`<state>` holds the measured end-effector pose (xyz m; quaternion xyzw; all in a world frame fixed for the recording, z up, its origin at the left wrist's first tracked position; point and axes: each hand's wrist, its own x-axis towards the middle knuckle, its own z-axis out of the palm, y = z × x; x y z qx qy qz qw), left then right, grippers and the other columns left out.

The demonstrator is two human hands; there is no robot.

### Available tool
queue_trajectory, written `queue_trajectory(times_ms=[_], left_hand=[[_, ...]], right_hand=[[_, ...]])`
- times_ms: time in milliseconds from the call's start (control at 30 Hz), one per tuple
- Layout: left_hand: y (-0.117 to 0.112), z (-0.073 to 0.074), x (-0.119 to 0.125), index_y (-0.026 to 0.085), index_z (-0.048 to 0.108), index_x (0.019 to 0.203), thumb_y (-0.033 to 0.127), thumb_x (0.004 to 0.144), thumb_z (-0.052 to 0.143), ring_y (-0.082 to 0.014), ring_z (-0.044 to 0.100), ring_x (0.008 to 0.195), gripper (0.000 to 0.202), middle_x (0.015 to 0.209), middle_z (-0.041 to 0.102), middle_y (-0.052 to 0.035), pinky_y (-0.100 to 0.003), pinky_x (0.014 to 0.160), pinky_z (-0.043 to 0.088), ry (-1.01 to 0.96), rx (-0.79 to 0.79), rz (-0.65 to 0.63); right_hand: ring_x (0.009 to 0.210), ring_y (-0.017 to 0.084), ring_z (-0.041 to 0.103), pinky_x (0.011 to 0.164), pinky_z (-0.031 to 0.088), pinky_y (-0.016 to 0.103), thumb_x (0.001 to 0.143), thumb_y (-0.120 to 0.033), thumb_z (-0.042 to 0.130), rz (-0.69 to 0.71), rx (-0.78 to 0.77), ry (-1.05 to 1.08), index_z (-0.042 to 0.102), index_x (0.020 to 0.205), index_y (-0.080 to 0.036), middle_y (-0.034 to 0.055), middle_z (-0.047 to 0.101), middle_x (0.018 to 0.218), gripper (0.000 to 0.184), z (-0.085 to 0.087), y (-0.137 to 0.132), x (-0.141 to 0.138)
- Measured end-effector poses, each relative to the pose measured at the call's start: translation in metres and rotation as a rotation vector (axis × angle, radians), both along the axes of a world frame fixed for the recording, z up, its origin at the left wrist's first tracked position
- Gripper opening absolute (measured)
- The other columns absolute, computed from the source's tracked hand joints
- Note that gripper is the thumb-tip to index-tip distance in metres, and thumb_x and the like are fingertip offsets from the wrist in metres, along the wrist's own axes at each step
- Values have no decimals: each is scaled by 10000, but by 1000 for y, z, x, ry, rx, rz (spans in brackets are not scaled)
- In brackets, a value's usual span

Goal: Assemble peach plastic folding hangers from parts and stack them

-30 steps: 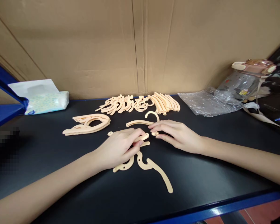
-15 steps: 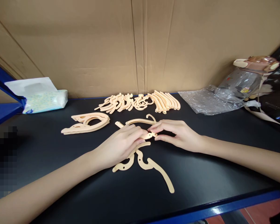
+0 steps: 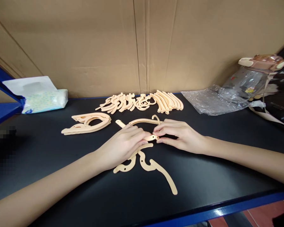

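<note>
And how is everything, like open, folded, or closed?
Left hand: closed on curved strip
Right hand: pinching hooked piece
Near curved pieces: lying flat
Hanger stack: apparently folded
Back pieces: lying in groups
Tissue pack: sheet sticking up
Clear plastic: crumpled
Bottle: lid on

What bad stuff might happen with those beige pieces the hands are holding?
The left hand holds a long piece against the small piece in the right hand; they might slip apart, or nip a fingertip close by.

A curved piece lies right beside the left hand, so it might get bumped.
</note>
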<state>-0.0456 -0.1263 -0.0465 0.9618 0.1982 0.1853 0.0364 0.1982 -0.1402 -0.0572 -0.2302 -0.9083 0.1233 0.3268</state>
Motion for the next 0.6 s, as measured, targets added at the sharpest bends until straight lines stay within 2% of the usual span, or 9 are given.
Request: queue_trajectory(times_ms=[133,367,600], left_hand=[[0,0,0,158,619,1078,228,1016,355,-157,553,784,280,812,639,-20,-295,768,395,12,38,10],[1,-3,1,144,630,1028,233,1001,414,-143,584,731,236,852,694,-19,-271,702,402,-35,82,20],[1,-3,1,162,609,1042,196,970,490,-126,616,781,143,894,698,-3,-251,738,413,-103,18,10]], right_hand=[[951,176,635,900,523,357,935,-197,561,-6,39,-17,645,997,-157,97,689,1055,112,-1,0,0],[974,204,632,911,539,393,964,-177,487,-64,141,-110,651,1030,-116,121,691,1070,187,-3,1,-3],[1014,171,631,916,534,344,973,-168,471,-27,-1,-39,587,1153,-184,77,675,1093,214,-4,-1,-2]])
